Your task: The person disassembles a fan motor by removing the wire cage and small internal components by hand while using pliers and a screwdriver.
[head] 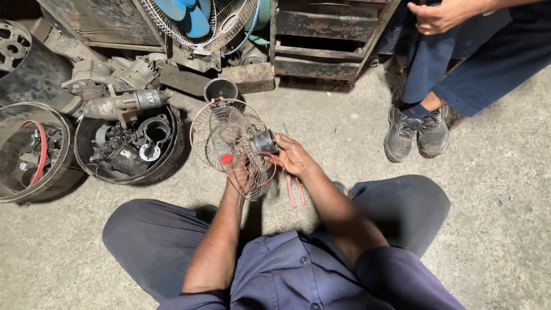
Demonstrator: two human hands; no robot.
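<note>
I hold a small round wire fan guard [221, 135] with a dark motor [265, 142] at its centre, above the concrete floor between my knees. My left hand [240, 172] grips the guard from behind its lower edge, seen through the wires. My right hand [294, 155] clasps the motor side on the right. A red wire [272, 170] curls from the motor. Red-handled pliers [295, 191] lie on the floor just under my right wrist.
A round tub [170, 161] of dark machine parts sits at left, beside another tub [64, 143] with a red cable. A blue-bladed fan [195, 20] and metal crates [321, 40] stand at the back. Another person's shoes [416, 133] and hand [439, 16] are at upper right.
</note>
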